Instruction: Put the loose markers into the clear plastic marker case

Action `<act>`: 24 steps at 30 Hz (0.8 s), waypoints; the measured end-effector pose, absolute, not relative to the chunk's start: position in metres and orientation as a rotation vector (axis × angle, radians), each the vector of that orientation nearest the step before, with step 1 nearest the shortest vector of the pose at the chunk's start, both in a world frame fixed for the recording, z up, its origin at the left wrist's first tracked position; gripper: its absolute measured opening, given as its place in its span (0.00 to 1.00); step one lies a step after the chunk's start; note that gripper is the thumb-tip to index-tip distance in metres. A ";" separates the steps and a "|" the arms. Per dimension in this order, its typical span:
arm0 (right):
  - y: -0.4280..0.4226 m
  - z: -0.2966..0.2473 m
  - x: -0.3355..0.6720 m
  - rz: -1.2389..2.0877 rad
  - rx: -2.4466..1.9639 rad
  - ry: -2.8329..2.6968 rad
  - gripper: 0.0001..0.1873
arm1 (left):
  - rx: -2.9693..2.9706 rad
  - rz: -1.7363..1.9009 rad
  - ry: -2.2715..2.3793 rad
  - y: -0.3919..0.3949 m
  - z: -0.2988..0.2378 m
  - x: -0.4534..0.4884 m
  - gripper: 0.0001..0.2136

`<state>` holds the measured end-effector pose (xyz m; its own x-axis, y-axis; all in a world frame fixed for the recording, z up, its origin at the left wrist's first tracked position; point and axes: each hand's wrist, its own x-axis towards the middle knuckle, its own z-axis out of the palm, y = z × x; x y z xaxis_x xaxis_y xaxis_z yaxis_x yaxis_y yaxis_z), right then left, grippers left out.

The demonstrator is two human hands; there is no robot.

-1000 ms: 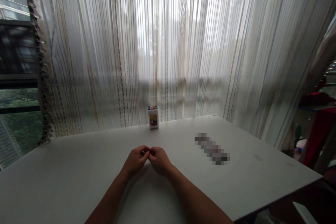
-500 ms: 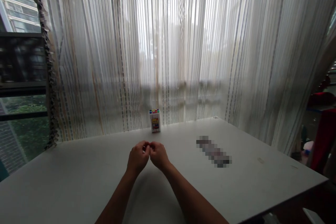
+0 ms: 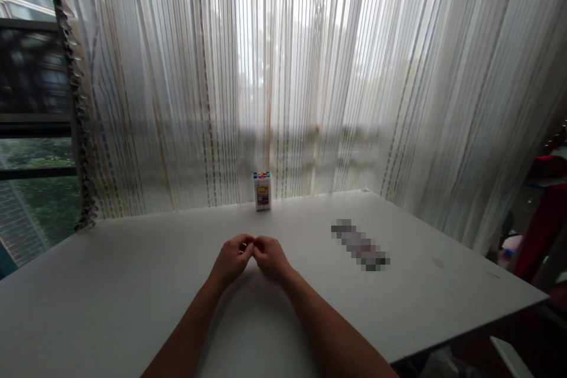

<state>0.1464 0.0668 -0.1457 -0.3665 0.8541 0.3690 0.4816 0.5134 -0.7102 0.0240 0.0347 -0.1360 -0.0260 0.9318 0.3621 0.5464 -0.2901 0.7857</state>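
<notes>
My left hand (image 3: 231,259) and my right hand (image 3: 270,256) rest together on the white table (image 3: 133,283), just in front of me. Their fingertips meet in a pinch at the middle. Both hands are curled closed, and whatever lies between the fingers is too small to make out. Beyond them, at the table's far edge, stands a small white box of coloured markers (image 3: 262,191), upright against the curtain.
A sheer striped curtain (image 3: 283,82) hangs behind the table across its whole width. A blurred dark strip (image 3: 359,244) lies on the table to the right of my hands. Red furniture (image 3: 543,212) shows past the table's right edge.
The hands stay pinched together in the same spot on the table. Only the camera has shifted slightly up and down.
</notes>
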 end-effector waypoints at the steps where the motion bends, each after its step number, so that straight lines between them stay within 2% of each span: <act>1: 0.067 -0.146 0.147 0.646 -1.088 -2.019 0.10 | 1.838 1.248 1.540 0.034 -0.136 0.024 0.12; 24: 0.069 -0.149 0.146 0.651 -1.049 -1.999 0.09 | 1.829 1.294 1.490 0.032 -0.134 0.027 0.12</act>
<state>0.1462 0.0691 -0.1495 -0.3631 0.8437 0.3953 0.4494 0.5302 -0.7190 0.0270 0.0318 -0.1340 -0.0220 0.9248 0.3798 0.5056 -0.3175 0.8022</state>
